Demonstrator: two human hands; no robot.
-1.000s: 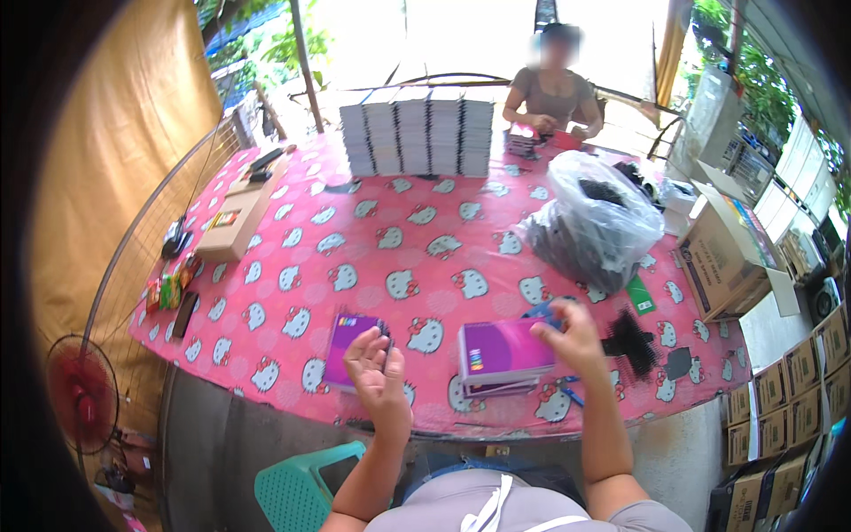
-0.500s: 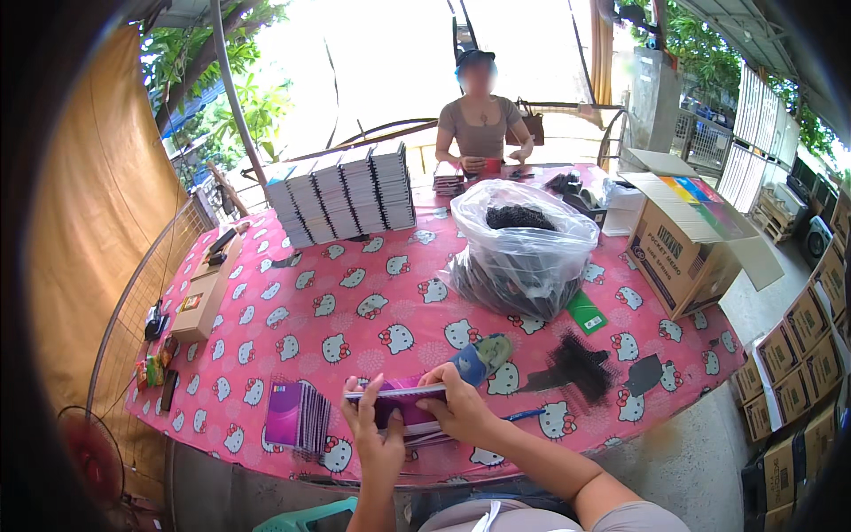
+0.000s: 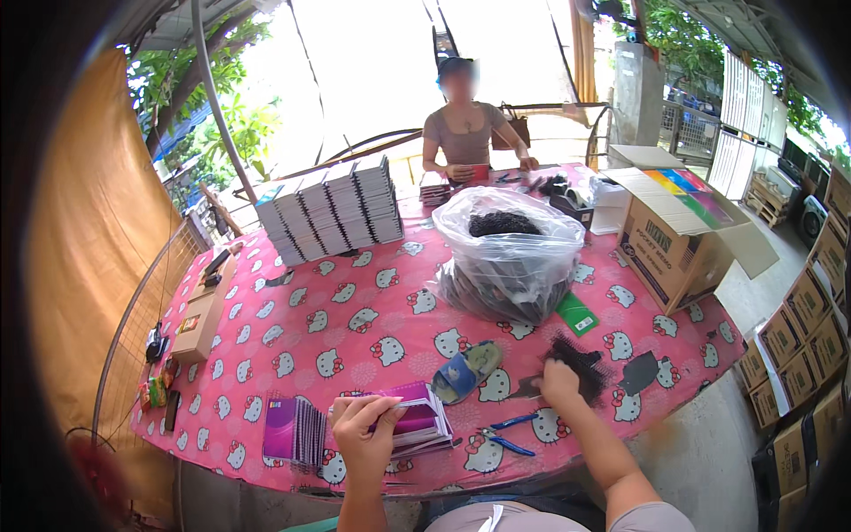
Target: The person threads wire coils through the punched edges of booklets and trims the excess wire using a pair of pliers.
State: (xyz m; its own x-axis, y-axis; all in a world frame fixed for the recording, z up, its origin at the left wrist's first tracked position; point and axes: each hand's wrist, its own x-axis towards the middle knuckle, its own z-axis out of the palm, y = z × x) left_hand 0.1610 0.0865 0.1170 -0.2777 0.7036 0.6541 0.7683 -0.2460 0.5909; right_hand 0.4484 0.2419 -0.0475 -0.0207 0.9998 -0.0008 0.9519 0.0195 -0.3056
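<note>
A purple notebook (image 3: 411,415) is being gripped by the left hand (image 3: 363,433) at seven o'clock, leaving black coils (image 3: 589,365) at four being touched by the right hand (image 3: 560,387), its closure unclear

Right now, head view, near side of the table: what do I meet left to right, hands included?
Row of purple notebooks, left hand, blue-handled pliers, right hand, dark grey flat piece.

The left hand (image 3: 364,427) pinches while the right hand (image 3: 561,385) is outstretched
</note>
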